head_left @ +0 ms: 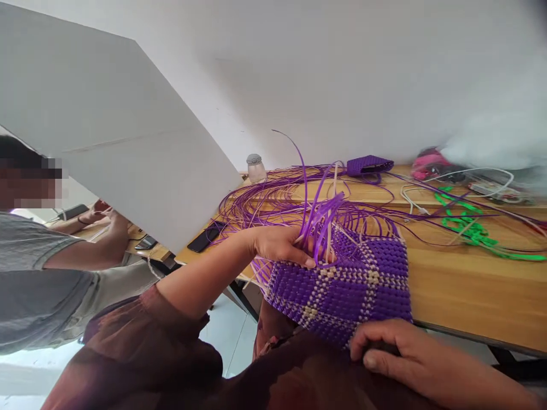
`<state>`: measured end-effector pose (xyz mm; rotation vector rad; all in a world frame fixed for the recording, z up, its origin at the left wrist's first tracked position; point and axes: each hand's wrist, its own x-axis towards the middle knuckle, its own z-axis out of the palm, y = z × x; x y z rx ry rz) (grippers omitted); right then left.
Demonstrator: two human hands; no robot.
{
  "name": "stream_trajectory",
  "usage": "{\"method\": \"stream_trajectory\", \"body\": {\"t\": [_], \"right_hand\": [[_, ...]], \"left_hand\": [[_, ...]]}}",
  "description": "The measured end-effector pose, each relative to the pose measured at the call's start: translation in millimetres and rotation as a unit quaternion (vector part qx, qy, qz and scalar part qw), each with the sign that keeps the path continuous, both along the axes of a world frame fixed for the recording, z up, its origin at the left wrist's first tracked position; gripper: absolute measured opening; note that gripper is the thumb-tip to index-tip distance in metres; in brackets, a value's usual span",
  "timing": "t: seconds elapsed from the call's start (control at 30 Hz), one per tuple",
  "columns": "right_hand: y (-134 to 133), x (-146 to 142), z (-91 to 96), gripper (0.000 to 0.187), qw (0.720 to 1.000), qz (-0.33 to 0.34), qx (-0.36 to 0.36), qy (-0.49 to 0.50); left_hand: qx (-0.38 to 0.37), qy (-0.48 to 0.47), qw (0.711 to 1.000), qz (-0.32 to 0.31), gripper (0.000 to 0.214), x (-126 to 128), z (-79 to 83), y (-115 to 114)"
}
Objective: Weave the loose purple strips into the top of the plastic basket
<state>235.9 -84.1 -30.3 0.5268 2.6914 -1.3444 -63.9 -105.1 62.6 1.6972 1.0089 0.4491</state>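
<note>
A half-woven basket [342, 293], purple with a pale checked pattern, lies on its side at the table's front edge and over my lap. Loose purple and cream strips [327, 219] stand up from its open rim. My left hand [284, 246] grips that rim, with the thumb on the outer weave and the other fingers partly hidden among the strips. By the basket's lower right corner, my right hand [397, 348] is loosely closed, thumb bent towards the curled fingers. Anything inside its grasp is hidden.
Long purple strips [256, 208] spread across the wooden table [470, 290]. Behind stand a glass jar [256, 169] and a small purple woven piece [370, 165]. A black phone [204, 238], green strips [468, 225] and a white cable [412, 199] lie around. Another person [38, 267] works at left.
</note>
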Motion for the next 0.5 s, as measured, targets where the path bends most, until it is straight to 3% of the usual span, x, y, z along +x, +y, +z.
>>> {"method": "stream_trajectory", "body": {"t": [0.1,0.23,0.5], "right_hand": [[4,-13,-0.2,0.025,0.999,-0.002,-0.042,0.001],[4,-13,-10.3,0.026,0.999,0.0,-0.044,0.006],[3,4,5.8,0.022,0.994,-0.046,0.093,0.033]], "left_hand": [[0.001,0.008,1.0,0.003,0.034,4,-0.7,3],[0.007,0.011,1.0,0.009,0.033,5,-4.4,0],[0.012,-0.037,0.999,0.032,0.033,4,-13.7,-10]]}}
